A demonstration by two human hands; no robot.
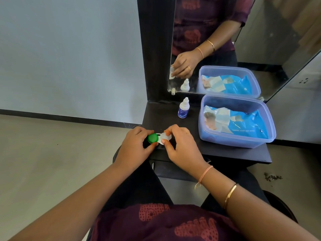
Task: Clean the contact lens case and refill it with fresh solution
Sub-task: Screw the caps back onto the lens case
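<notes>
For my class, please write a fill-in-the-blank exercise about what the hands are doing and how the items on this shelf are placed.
The left hand holds the lens case by its ____ cap.
The right hand pinches the case's ____ cap.
The solution bottle stands ____ beside the plastic tub.
The blue packet lies ____ the tub.
Missing words: green, white, upright, inside.
</notes>
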